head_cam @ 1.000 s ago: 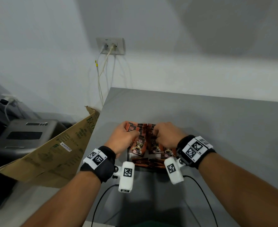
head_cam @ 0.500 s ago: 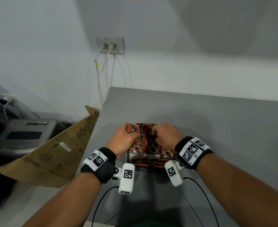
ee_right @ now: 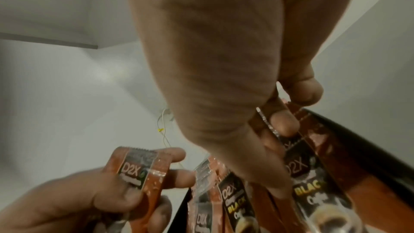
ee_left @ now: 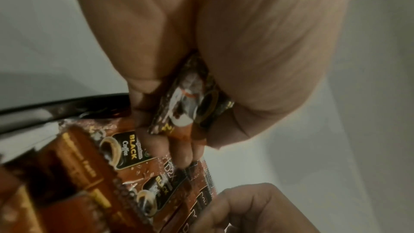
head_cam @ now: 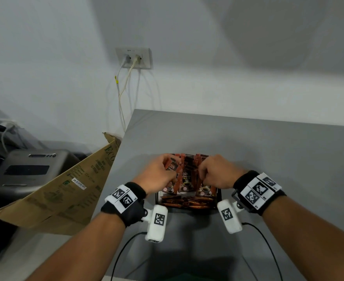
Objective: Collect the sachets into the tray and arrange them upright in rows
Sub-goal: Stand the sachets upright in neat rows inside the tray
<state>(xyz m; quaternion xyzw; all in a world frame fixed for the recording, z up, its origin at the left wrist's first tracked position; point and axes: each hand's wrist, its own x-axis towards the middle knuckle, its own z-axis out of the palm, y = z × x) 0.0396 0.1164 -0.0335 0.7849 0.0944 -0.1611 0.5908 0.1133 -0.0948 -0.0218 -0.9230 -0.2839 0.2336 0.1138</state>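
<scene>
A black tray sits on the grey table, packed with brown coffee sachets standing upright in rows; more sachets lie flat along its near side. My left hand grips one sachet at the tray's left, lifted clear of the row in the right wrist view. My right hand pinches the tops of upright sachets at the tray's right. Both hands hide much of the back rows.
A cardboard sheet leans off the table's left edge beside a grey machine. Cables hang from a wall socket behind the table. Bare table surface lies to the right and beyond the tray.
Both hands have shifted slightly within the tray; my left hand has raised its sachet a little higher at the left side.
</scene>
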